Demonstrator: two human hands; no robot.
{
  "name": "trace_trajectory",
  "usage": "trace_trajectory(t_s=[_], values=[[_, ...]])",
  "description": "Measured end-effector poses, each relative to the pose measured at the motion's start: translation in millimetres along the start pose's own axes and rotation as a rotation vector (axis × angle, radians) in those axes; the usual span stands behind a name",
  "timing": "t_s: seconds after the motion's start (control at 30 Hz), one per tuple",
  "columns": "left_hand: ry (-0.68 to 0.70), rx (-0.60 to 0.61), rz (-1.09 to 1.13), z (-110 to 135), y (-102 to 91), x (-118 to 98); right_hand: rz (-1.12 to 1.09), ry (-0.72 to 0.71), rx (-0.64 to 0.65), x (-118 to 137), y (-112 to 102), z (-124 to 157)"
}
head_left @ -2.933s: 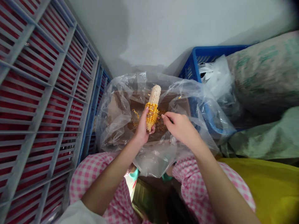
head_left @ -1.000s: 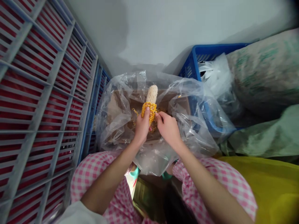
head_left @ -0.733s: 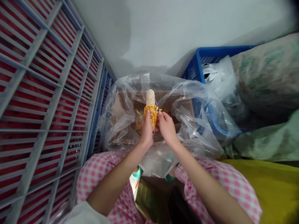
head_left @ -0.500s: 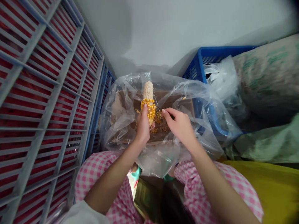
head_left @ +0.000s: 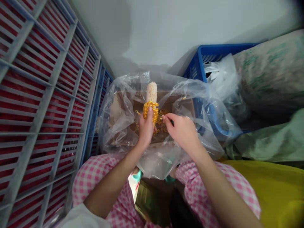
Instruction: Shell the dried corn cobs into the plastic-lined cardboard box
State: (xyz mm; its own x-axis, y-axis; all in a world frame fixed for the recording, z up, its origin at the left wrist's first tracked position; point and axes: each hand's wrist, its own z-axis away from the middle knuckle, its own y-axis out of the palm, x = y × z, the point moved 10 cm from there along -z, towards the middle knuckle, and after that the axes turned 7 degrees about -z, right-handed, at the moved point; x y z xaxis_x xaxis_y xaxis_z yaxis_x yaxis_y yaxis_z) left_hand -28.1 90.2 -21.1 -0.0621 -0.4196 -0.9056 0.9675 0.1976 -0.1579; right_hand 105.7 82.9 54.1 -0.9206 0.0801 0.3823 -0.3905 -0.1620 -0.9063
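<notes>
My left hand (head_left: 145, 129) is wrapped round the lower end of a corn cob (head_left: 151, 99), held upright over a cardboard box lined with clear plastic (head_left: 118, 123). The cob's top half is bare and pale; yellow kernels remain in a band above my fingers. My right hand (head_left: 182, 130) sits just right of the cob, fingers pinched together near the kernels; what the pinch holds is too small to make out. Loose kernels (head_left: 161, 114) lie in the box below.
A grey slatted rack with red contents (head_left: 40, 104) fills the left. A blue crate (head_left: 211, 57) with plastic bags stands at the right, next to a large woven sack (head_left: 268, 69). A yellow surface (head_left: 273, 190) lies at lower right. My knees in pink checked fabric (head_left: 95, 177) flank the box.
My right hand went to the cob and touched its kernels beside the left hand, drew away to the right, and now is back close to it. The cob stays in my left hand.
</notes>
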Motion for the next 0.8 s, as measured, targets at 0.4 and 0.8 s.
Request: trace_trajectory(t_s=[0.4, 0.8], values=[[0.053, -0.027, -0.064, 0, -6.0, -11, -0.053, -0.013, 0.003, -1, -1, -2], [0.180, -0.033, -0.199, 8, 0.0, -21, 0.073, -0.022, -0.025, 3, -2, 3]])
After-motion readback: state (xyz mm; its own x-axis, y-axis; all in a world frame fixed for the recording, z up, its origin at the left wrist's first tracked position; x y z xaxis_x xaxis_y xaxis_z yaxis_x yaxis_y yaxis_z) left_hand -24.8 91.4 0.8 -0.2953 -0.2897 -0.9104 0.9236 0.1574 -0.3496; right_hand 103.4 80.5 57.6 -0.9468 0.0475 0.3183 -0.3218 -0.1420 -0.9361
